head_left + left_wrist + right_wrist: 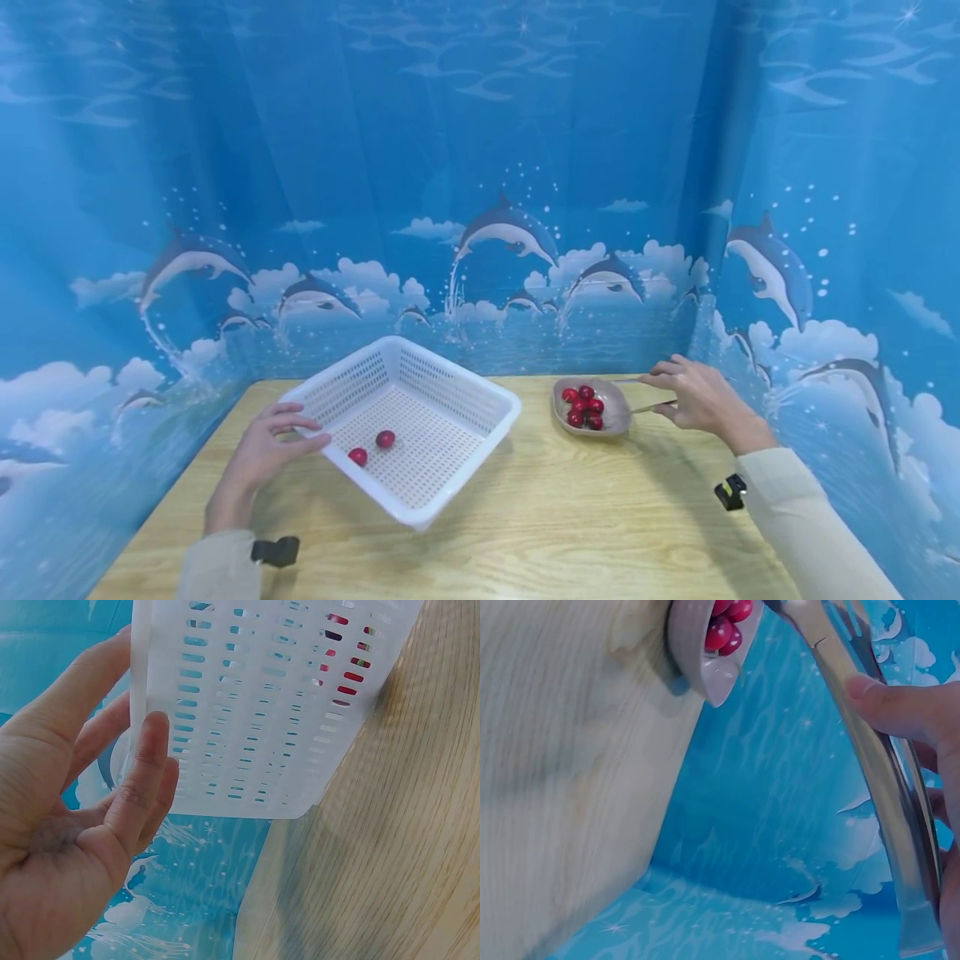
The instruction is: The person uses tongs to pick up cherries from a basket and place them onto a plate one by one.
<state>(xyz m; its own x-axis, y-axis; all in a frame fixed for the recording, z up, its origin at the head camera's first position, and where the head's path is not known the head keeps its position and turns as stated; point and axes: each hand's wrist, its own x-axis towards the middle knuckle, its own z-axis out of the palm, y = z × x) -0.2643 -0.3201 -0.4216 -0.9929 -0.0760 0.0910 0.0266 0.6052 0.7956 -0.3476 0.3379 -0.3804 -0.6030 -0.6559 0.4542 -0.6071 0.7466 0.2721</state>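
My left hand (266, 454) grips the left rim of a white plastic basket (457, 492), with fingers on both sides of the rim in the left wrist view. Two red cherries (386, 439) lie on the perforated basket floor, towards its near left side. My right hand (697, 396) holds metal tongs (874, 765), its thumb pressing on one arm. Their arms stand apart, and the tips reach to a small pale bowl (617, 421) at the right. Several cherries (583, 407) are heaped in that bowl. Whether the tips touch any cherry is hard to tell.
A light wooden table (540, 517) lies under the basket and bowl. Behind it and at both sides hangs a blue curtain (360, 208) printed with dolphins. The bowl stands near the table's back right edge.
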